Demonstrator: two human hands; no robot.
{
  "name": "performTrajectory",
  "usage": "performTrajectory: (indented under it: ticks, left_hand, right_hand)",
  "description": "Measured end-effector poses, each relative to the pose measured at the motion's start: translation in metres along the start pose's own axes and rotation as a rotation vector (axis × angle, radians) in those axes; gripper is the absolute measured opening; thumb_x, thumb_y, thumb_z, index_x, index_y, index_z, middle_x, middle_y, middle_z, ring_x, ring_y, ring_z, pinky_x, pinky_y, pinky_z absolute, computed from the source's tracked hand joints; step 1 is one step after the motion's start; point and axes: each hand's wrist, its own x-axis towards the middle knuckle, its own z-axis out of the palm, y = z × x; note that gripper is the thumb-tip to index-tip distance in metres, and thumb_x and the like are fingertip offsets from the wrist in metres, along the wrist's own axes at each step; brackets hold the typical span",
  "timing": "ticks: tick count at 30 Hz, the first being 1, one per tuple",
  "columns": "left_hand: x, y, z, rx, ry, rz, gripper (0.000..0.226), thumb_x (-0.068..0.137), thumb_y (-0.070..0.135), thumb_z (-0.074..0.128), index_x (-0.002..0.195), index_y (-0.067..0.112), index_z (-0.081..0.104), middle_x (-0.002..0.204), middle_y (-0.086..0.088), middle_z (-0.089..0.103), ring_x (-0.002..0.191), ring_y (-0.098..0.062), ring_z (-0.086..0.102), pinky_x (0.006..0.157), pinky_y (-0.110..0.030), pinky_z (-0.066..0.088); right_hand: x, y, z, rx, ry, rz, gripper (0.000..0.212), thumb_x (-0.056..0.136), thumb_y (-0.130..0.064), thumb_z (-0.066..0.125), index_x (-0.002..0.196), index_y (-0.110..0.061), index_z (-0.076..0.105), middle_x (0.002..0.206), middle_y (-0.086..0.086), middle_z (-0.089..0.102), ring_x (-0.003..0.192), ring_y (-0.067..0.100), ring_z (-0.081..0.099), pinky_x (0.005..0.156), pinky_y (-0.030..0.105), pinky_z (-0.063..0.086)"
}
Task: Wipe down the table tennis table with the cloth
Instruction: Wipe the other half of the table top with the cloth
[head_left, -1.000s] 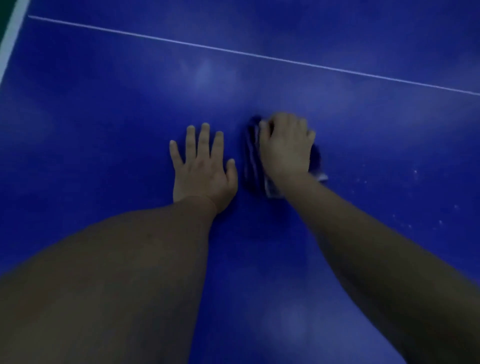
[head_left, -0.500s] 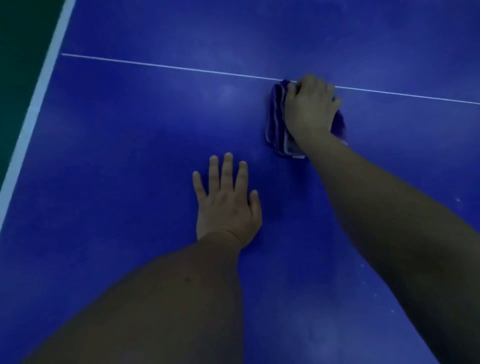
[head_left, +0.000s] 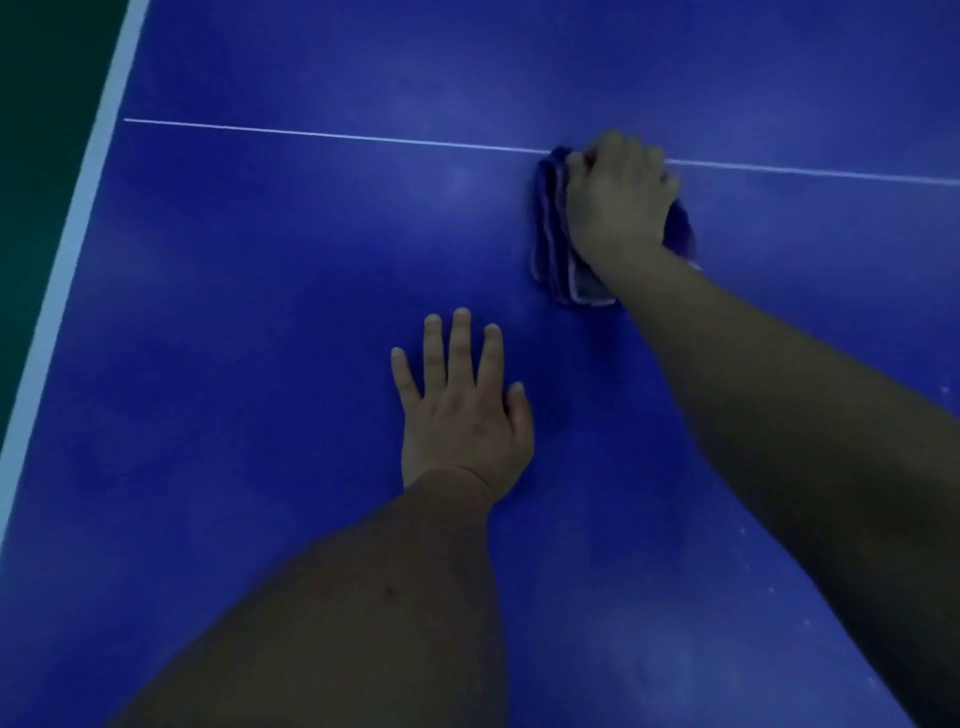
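1. A person is looking down at a blue tabletop (head_left: 260, 364), with both bare forearms reaching in from the bottom of the view (the lighting is pretty dim, so everything is coming out bluish).
2. The right hand (head_left: 618, 202) is sitting on top of the cloth (head_left: 550, 244). Its fingers are curling down over the far edge and clamping the cloth against the tabletop.
3. The cloth is looking like a folded dark blue-purple wad with pale stripes. It is poking out from under the hand on the left, down by the wrist, and a little on the right.
4. The cloth is lying in the upper right part of the view, with its far end reaching the thin white line (head_left: 337, 136) that is running across the tabletop.
5. That line is sloping slightly down to the right and is disappearing behind the right hand's knuckles before showing again on the other side.
6. The left hand (head_left: 462, 415) is lying flat, palm down, fingers (head_left: 460, 343) straight and slightly spread, gripping nothing.
7. The left hand is sitting nearer the person and to the left of the cloth, not touching it, with bare blue tabletop showing between them.
8. A broad white edge band (head_left: 67, 260) is running down the left side, with dark green floor (head_left: 41, 104) lying beyond it.
9. A few tiny white specks (head_left: 769, 590) are showing on the tabletop at the lower right, beside the right forearm.
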Motion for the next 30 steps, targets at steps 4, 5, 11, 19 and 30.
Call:
performTrajectory:
  ticks: [4,5,11,19,30]
  left_hand:
    - [0.001,-0.001,-0.001,-0.011,0.001,-0.001,0.068,0.098,0.052,0.012,0.159,0.024,0.009,0.168,-0.002,-0.005,0.153,-0.026,-0.019,0.119,-0.056,-0.017]
    - [0.001,-0.001,-0.001,-0.013,0.001,-0.003,0.068,0.098,0.052,0.012,0.159,0.024,0.009,0.168,-0.003,-0.004,0.153,-0.027,-0.018,0.119,-0.057,-0.017]
    - [0.001,0.000,0.001,0.001,-0.007,-0.010,0.067,0.098,0.052,0.010,0.159,0.023,0.006,0.168,-0.003,-0.005,0.153,-0.028,-0.019,0.119,-0.057,-0.016]
    - [0.001,0.000,0.002,0.002,-0.023,-0.009,0.067,0.098,0.052,0.010,0.159,0.024,0.005,0.168,-0.003,-0.007,0.152,-0.027,-0.021,0.120,-0.060,-0.011]
    - [0.002,0.000,0.004,0.004,0.001,0.010,0.066,0.099,0.051,0.013,0.159,0.023,0.009,0.168,-0.005,-0.001,0.153,-0.030,-0.013,0.120,-0.061,-0.008]
  right_hand:
    - [-0.088,0.049,-0.015,0.024,0.005,-0.295,0.036,0.104,-0.042,0.040,0.105,-0.012,0.061,0.106,0.012,0.060,0.105,0.036,0.051,0.090,0.046,0.032]
    - [-0.086,0.065,-0.020,-0.006,0.024,-0.235,0.037,0.105,-0.042,0.040,0.106,-0.012,0.061,0.108,0.014,0.060,0.107,0.037,0.051,0.090,0.047,0.033]
    - [0.037,0.096,-0.020,-0.017,0.092,0.348,0.045,0.105,-0.041,0.031,0.127,-0.009,0.055,0.134,0.015,0.055,0.130,0.035,0.043,0.106,0.049,0.031]
    - [-0.098,0.089,-0.032,0.012,-0.056,-0.418,0.036,0.104,-0.037,0.040,0.103,-0.009,0.061,0.100,0.015,0.059,0.097,0.036,0.051,0.087,0.047,0.034]
    - [0.015,0.082,-0.016,-0.070,0.069,0.143,0.054,0.105,-0.041,0.017,0.126,-0.005,0.053,0.129,0.021,0.054,0.125,0.037,0.047,0.098,0.051,0.033]
